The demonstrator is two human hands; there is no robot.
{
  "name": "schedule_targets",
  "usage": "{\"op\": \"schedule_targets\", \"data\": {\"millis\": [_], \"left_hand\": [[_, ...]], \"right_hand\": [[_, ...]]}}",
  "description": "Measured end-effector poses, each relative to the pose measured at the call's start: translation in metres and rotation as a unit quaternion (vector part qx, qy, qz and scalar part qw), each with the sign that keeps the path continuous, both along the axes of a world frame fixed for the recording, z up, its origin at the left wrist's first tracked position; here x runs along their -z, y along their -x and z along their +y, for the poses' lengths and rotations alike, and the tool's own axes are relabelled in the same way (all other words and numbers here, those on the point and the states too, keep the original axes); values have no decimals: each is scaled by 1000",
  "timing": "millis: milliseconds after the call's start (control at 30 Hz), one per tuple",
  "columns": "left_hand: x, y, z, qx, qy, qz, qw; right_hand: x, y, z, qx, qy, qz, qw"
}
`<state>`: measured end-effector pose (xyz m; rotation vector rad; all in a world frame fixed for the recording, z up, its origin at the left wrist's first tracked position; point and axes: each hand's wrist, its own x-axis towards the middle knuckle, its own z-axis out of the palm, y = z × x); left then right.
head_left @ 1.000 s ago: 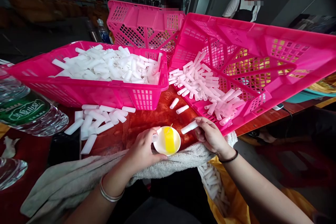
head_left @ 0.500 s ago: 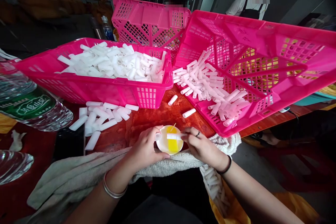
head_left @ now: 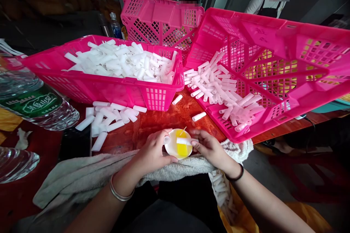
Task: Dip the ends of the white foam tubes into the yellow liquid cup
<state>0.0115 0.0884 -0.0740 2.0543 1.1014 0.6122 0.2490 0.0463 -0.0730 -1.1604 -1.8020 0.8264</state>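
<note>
A small white dish [head_left: 171,150] with something yellow [head_left: 182,150] in it is at the table's front edge. A thin pale stick [head_left: 183,130] leans at its far rim. My left hand [head_left: 153,150] is closed around a short white tube [head_left: 166,140], its round open end facing the dish, with the thumb at the dish's near rim. Between the thumb and fingers of my right hand [head_left: 210,148] is another white tube [head_left: 186,141], lying level over the yellow part. Whether that tube touches the yellow is unclear.
A pink basket [head_left: 115,89] heaped with white tubes stands at left; a tilted pink basket [head_left: 273,123] at right holds more. Loose tubes [head_left: 109,116] lie on the red table. A towel [head_left: 109,169] drapes the front edge. Water bottles [head_left: 41,102] are at far left.
The whole view has shifted slightly to the right. My right hand's fingers have moved a little on the tube, which shows more of its length over the dish. My left hand keeps its hold.
</note>
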Motion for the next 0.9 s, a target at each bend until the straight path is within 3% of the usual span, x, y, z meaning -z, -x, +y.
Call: {"op": "schedule_targets", "data": {"millis": [167, 300, 367, 500, 567, 633, 700, 767, 900], "left_hand": [[-2, 0, 0, -1, -9, 1, 1000], [-4, 0, 0, -1, -24, 7, 1000], [-5, 0, 0, 0, -31, 7, 999], [-8, 0, 0, 21, -69, 17, 997], [-12, 2, 0, 24, -117, 32, 992], [-20, 4, -1, 19, -155, 41, 987], [-30, 7, -2, 31, -169, 51, 984], [-41, 8, -4, 58, -186, 64, 979], [-58, 10, -9, 75, -278, 91, 953]], "right_hand": [[-9, 3, -2, -13, -123, -88, 988], [-10, 4, -3, -13, 17, 3, 1000], [-7, 1, -4, 5, 27, -9, 1000], [0, -8, -5, -30, -155, -144, 977], [1, -8, -6, -32, -193, -129, 972], [-3, -3, -8, 21, -169, -31, 985], [-11, 6, -12, 65, -97, 88, 989], [-21, 14, -17, 62, -32, 159, 985], [-45, 17, -25, 28, 19, 140, 990]]}}
